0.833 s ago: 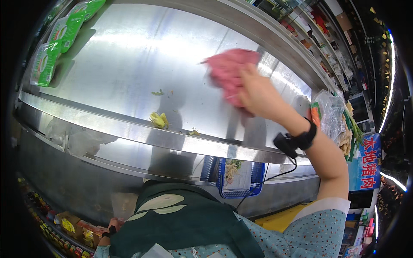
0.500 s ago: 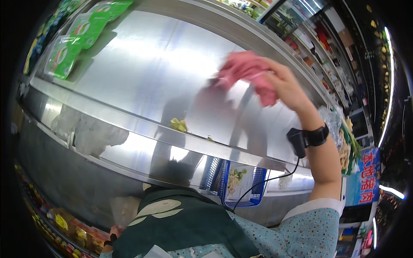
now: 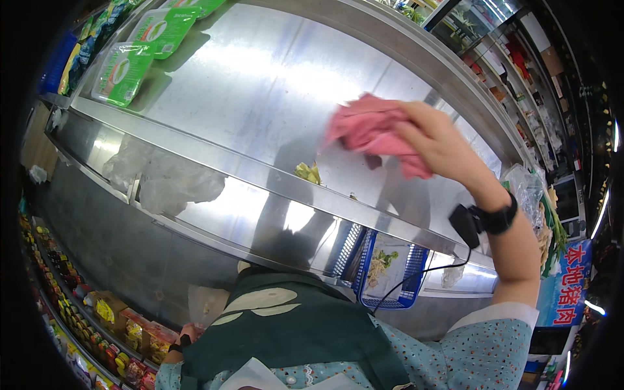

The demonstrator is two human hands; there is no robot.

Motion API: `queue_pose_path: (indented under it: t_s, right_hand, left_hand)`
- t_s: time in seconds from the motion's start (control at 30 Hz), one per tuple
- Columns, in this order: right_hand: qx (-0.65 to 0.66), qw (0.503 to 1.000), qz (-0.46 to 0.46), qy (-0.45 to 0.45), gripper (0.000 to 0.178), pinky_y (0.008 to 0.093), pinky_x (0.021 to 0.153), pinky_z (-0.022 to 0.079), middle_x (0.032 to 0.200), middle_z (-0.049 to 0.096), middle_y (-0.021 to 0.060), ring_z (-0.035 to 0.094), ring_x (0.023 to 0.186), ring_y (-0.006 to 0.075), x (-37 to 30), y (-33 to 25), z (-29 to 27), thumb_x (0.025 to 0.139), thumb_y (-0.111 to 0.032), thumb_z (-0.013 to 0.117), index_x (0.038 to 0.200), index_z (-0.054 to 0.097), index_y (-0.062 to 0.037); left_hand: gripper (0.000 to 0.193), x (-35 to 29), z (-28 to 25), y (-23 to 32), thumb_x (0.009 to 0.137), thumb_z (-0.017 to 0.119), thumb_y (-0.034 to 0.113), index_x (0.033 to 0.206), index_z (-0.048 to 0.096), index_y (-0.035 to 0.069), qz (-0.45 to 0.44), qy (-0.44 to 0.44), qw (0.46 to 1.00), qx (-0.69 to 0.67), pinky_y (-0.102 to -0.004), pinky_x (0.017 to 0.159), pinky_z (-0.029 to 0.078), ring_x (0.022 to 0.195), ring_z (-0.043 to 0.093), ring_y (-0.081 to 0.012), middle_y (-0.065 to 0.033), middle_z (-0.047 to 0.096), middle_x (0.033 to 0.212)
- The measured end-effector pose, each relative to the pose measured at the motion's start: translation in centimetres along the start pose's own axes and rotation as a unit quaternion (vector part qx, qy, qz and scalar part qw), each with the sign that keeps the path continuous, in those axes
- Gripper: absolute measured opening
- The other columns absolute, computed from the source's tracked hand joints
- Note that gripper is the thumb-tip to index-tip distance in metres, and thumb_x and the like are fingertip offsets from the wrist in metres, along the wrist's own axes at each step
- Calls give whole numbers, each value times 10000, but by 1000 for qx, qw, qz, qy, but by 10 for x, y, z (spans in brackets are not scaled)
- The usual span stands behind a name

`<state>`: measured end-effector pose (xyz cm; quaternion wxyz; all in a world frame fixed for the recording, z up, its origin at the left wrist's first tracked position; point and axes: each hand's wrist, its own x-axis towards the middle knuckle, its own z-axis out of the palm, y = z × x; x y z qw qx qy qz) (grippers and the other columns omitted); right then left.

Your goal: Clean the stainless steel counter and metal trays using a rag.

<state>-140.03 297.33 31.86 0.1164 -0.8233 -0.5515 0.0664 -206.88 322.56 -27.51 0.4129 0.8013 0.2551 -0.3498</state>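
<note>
My right hand [image 3: 437,140] is closed on a crumpled pink cloth [image 3: 374,130], held over the shiny metal shelf [image 3: 260,84]; the cloth is a little blurred. A yellowish-green leaf scrap [image 3: 308,173] and a smaller bit lie near the shelf's front edge, left of and below the cloth. Low at the left, by my apron, my left hand [image 3: 190,331] shows only in part. It appears closed on a translucent plastic bag [image 3: 207,304] that sticks up beside it.
Green-labelled packs [image 3: 123,75] lie at the shelf's far left. On a lower ledge rests a clear plastic bag [image 3: 172,182]. A blue basket [image 3: 390,302] with vegetable scraps stands below the front edge. Packaged goods [image 3: 130,328] line the lower left. A cable hangs from my right wrist.
The head view has shifted, so the shelf sits further right in the picture. My right hand has moved the cloth toward the shelf's front left. The left hand still stays low beside its bag.
</note>
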Motion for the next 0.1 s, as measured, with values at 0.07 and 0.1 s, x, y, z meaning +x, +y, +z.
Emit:
queue_pose_path:
  t_s: [0.07, 0.1]
  right_hand:
    - [-56, 989, 100, 91, 431, 385, 836, 468, 1006, 621, 207, 602, 951, 346, -57, 25, -20, 889, -264, 520, 1283, 519, -89]
    - [-60, 988, 108, 93, 431, 385, 836, 468, 1006, 621, 207, 602, 951, 346, -62, 25, -22, 889, -264, 520, 1283, 519, -89]
  left_hand:
    - [235, -10, 8, 16, 876, 550, 278, 817, 683, 93, -136, -41, 982, -127, -391, 592, 500, 624, 625, -275, -107, 647, 702]
    - [221, -5, -2, 12, 875, 550, 267, 825, 688, 102, -71, -31, 993, -94, -388, 616, 505, 651, 638, -247, -95, 659, 717]
